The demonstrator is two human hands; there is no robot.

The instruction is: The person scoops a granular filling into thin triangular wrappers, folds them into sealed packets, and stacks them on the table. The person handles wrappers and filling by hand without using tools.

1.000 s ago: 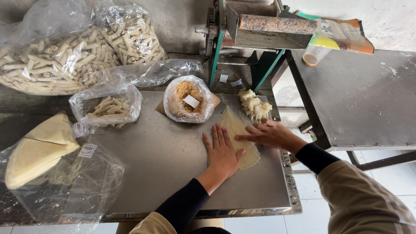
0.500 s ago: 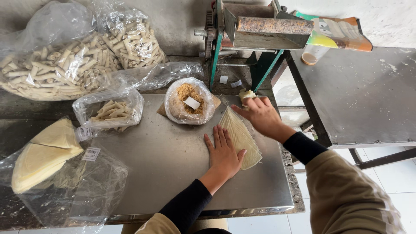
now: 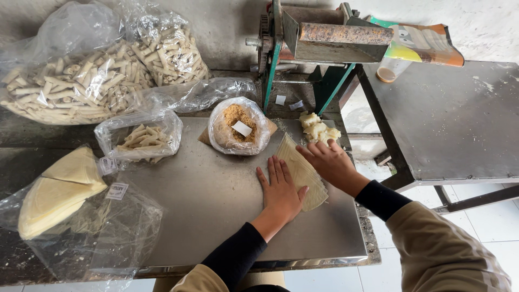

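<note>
Wrapper: pale yellow, thin wedge-shaped pastry sheet (image 3: 303, 172), flat on the metal tabletop, between the two hands.
Tabletop: dull grey steel table (image 3: 205, 205).
Large bags: clear plastic sacks of pale rolled sticks (image 3: 81, 81), far left.
Filling bag: open clear bag of brown crumbs (image 3: 235, 130), just beyond the wrapper.
Left hand (image 3: 280, 189): palm flat, fingers spread, pressing the wrapper's left edge; grasping nothing.
Right hand (image 3: 331, 162): fingers loosely curled on the wrapper's upper right edge; pinch unclear.
Dough: whitish lumps (image 3: 318, 127), near the right hand.
</note>
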